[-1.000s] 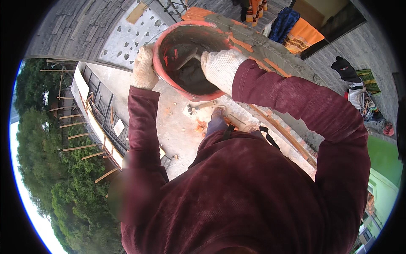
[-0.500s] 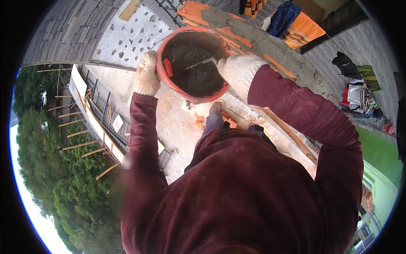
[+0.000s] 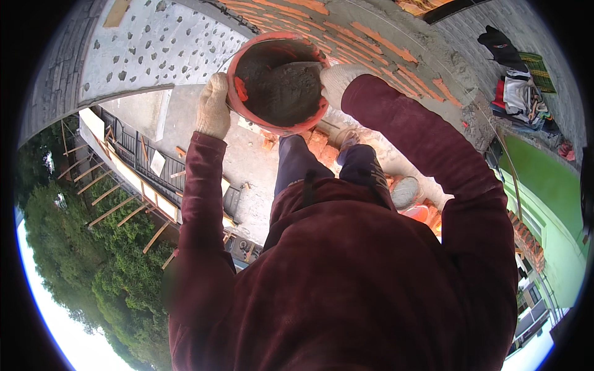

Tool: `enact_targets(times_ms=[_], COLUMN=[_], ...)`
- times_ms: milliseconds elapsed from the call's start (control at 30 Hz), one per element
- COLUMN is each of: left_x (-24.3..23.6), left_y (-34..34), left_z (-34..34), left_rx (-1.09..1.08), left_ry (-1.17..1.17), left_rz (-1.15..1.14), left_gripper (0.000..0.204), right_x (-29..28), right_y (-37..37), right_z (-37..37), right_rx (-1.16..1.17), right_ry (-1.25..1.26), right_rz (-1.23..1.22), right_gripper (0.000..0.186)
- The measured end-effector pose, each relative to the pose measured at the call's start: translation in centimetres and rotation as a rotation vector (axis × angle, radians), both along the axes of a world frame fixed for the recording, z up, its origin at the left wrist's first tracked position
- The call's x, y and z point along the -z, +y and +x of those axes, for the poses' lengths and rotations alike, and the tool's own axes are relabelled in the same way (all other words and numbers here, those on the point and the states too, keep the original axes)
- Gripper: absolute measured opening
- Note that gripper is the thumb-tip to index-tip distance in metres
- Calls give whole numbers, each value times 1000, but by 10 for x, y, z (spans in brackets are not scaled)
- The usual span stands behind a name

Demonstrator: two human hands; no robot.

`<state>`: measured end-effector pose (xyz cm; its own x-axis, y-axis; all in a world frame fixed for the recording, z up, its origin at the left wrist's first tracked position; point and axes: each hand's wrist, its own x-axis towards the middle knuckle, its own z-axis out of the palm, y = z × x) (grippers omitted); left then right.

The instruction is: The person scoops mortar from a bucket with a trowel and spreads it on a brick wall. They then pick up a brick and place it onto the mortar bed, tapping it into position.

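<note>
A red bucket (image 3: 272,128) of dark grey mortar is held up in front of me. My left hand (image 3: 212,102), in a cream knitted glove, is closed on the bucket's left side. My right hand (image 3: 338,84), also gloved, is closed on a trowel at the bucket's right rim; the trowel's blade (image 3: 301,71) is partly sunk in the mortar, and its handle is mostly hidden by the glove.
A brick ledge (image 3: 399,55) with mortar and string runs along the right, beside piled clothes (image 3: 520,96). Loose bricks (image 3: 318,141) and a round container (image 3: 405,193) lie by my legs. A railing with wooden battens (image 3: 154,198) is left, a speckled white surface (image 3: 154,49) ahead.
The view has shifted along the brick ledge, and my legs and the loose bricks show more. The bucket dipped and came back up. My right hand moved rightward with the trowel, then slightly up.
</note>
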<state>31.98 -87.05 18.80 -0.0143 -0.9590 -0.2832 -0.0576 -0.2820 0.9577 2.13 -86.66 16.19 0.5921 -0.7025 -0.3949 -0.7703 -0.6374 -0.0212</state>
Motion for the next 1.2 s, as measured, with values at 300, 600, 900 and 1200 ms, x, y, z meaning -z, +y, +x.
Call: enact_targets(times_ms=[300, 600, 900, 1200], left_x=[289, 547, 593, 635], left_y=[45, 34, 19, 52], left_z=[-43, -68, -47, -24], left_rx=[63, 203, 460, 27], left_ry=[77, 111, -524, -620], left_rz=[194, 274, 203, 17], left_gripper=[43, 36, 63, 58], right_x=[205, 409, 508, 567], right_y=[52, 12, 13, 34], right_z=[-17, 9, 57, 43], right_rx=[569, 595, 622, 387], right_ry=[39, 327, 410, 398], right_rz=[449, 477, 623, 828], right_gripper=[40, 49, 33, 35])
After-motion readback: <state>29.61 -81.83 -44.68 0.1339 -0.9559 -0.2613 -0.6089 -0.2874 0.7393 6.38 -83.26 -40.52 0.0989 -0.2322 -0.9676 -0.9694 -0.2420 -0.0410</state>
